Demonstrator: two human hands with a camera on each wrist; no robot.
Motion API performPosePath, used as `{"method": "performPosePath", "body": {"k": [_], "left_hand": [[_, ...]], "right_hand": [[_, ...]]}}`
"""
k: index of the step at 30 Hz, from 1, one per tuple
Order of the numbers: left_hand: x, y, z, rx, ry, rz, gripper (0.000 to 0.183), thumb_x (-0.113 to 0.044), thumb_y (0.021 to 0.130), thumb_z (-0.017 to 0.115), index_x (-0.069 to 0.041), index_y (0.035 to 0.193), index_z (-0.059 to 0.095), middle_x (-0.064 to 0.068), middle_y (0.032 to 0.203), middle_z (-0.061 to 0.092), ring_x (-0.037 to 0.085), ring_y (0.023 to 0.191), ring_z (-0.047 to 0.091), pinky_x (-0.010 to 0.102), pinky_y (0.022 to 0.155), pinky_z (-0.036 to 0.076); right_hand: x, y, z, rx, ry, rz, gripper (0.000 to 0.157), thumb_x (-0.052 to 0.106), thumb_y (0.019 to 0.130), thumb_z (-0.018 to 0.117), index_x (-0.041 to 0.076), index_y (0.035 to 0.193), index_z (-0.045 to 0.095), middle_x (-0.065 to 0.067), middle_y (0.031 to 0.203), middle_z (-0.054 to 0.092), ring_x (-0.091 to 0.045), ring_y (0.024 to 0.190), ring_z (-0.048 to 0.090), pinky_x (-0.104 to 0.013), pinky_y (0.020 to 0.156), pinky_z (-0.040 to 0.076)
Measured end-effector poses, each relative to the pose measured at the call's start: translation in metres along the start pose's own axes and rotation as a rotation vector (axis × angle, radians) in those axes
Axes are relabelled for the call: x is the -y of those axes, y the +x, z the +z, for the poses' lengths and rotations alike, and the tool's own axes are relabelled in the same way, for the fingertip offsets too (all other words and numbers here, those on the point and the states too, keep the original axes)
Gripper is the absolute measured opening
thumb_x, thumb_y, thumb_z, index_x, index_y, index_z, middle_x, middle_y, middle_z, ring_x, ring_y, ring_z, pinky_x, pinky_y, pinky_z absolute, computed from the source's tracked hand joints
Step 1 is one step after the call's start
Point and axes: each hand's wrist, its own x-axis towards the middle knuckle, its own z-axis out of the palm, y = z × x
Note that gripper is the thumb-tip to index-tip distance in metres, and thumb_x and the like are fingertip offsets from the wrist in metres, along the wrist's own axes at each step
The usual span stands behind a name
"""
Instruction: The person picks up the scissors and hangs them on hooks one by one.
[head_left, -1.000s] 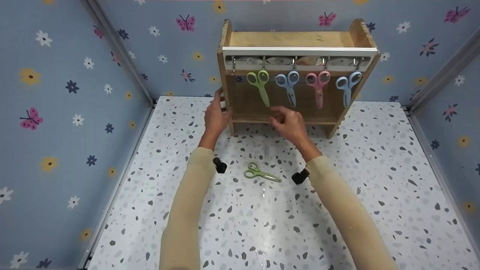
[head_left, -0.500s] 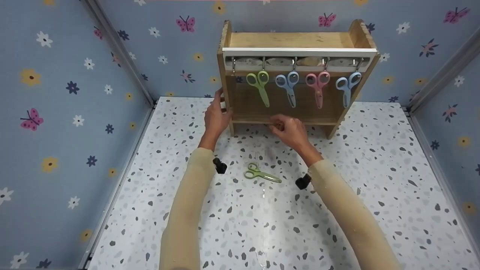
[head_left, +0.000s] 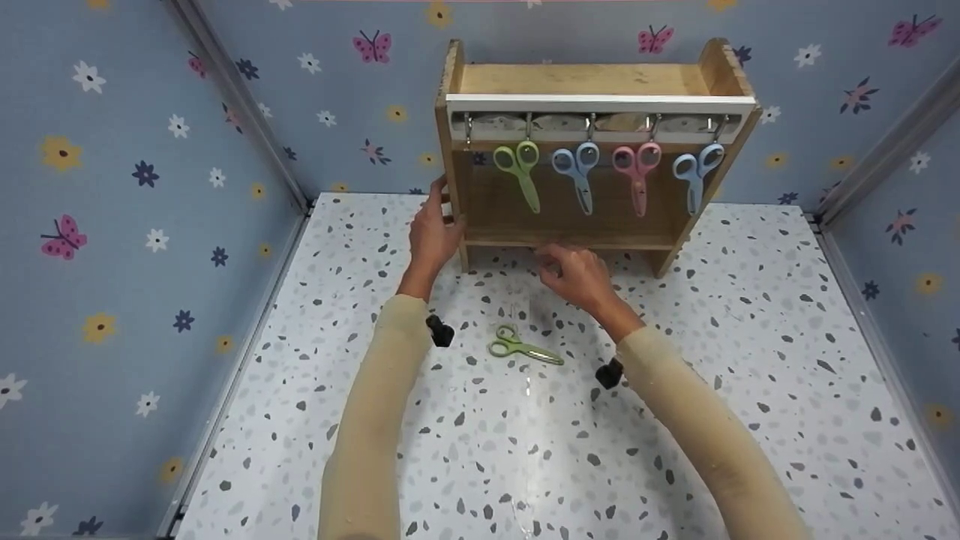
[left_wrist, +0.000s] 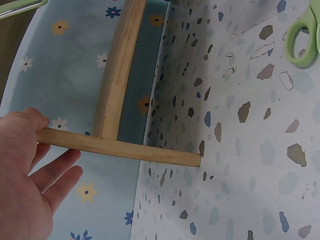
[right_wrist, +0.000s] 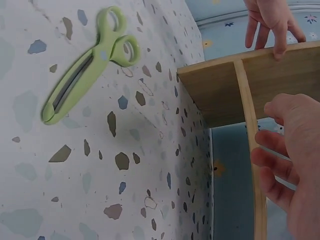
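Observation:
My left hand (head_left: 433,234) grips the left side panel of a wooden rack (head_left: 585,78), thumb on one face and fingers on the other, as the left wrist view shows. The right hand (head_left: 579,277), fingers loosely curled with nothing in them, is just in front of the rack's lower shelf edge (right_wrist: 248,110). From the hooks hang green scissors (head_left: 529,189), blue scissors (head_left: 583,187), pink scissors (head_left: 639,187) and another pair of light blue scissors (head_left: 693,184). Another green pair of scissors (right_wrist: 92,62) lies on the table between my forearms, handles toward the left in the head view.
The speckled white table (head_left: 480,450) has flowered blue walls (head_left: 150,285) on its left, back and right. The rack stands against the back wall. A metal hook (head_left: 468,133) is at the left end of its white rail.
My right hand has come down from near the tip of the hanging green scissors to the lower shelf edge. The left hand, the rack and the scissors have stayed put.

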Motion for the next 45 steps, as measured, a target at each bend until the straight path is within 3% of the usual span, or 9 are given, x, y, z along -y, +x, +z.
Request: {"method": "performPosePath", "body": {"k": [9, 17, 33, 39, 45], "left_hand": [[-0.001, 0.000, 0.000, -0.006, -0.006, 0.014, 0.072, -0.013, 0.110, 0.070, -0.018, 0.175, 0.037, 0.020, 0.162, 0.063, 0.042, 0.131, 0.077, 0.054, 0.110, 0.064], [0.001, 0.000, -0.001, -0.012, -0.018, 0.024, 0.073, -0.013, 0.110, 0.069, -0.018, 0.175, 0.037, 0.021, 0.161, 0.064, 0.043, 0.131, 0.078, 0.055, 0.108, 0.064], [0.000, 0.001, -0.001, 0.000, 0.002, 0.004, 0.073, -0.015, 0.111, 0.069, -0.020, 0.176, 0.035, 0.019, 0.163, 0.063, 0.041, 0.133, 0.077, 0.054, 0.112, 0.063], [0.000, 0.001, -0.001, -0.006, 0.002, 0.002, 0.073, -0.015, 0.111, 0.069, -0.020, 0.176, 0.035, 0.020, 0.164, 0.062, 0.042, 0.135, 0.076, 0.054, 0.113, 0.063], [0.000, 0.002, 0.001, 0.003, 0.002, -0.015, 0.073, -0.015, 0.112, 0.068, -0.020, 0.176, 0.034, 0.018, 0.167, 0.060, 0.041, 0.139, 0.073, 0.053, 0.115, 0.062]], "right_hand": [[0.000, -0.004, 0.000, 0.026, -0.053, -0.046, 0.037, 0.022, 0.101, 0.082, 0.011, 0.137, 0.080, -0.016, 0.130, 0.084, -0.039, 0.097, 0.082, -0.059, 0.085, 0.066], [0.000, -0.009, -0.001, 0.149, -0.082, -0.102, 0.056, 0.033, 0.101, 0.085, 0.013, 0.151, 0.070, -0.019, 0.137, 0.078, -0.043, 0.114, 0.081, -0.062, 0.096, 0.065], [0.009, -0.020, 0.004, 0.233, -0.222, -0.163, 0.059, 0.036, 0.098, 0.089, 0.019, 0.151, 0.071, -0.018, 0.133, 0.078, -0.033, 0.080, 0.073, -0.054, 0.073, 0.066], [0.008, -0.024, 0.006, 0.242, -0.238, -0.242, 0.061, 0.033, 0.096, 0.091, 0.016, 0.151, 0.071, -0.019, 0.129, 0.078, -0.031, 0.076, 0.070, -0.053, 0.068, 0.063], [0.009, -0.027, 0.009, 0.259, -0.265, -0.252, 0.062, 0.036, 0.094, 0.093, 0.018, 0.150, 0.072, -0.017, 0.130, 0.079, -0.028, 0.081, 0.071, -0.049, 0.067, 0.061]]}}
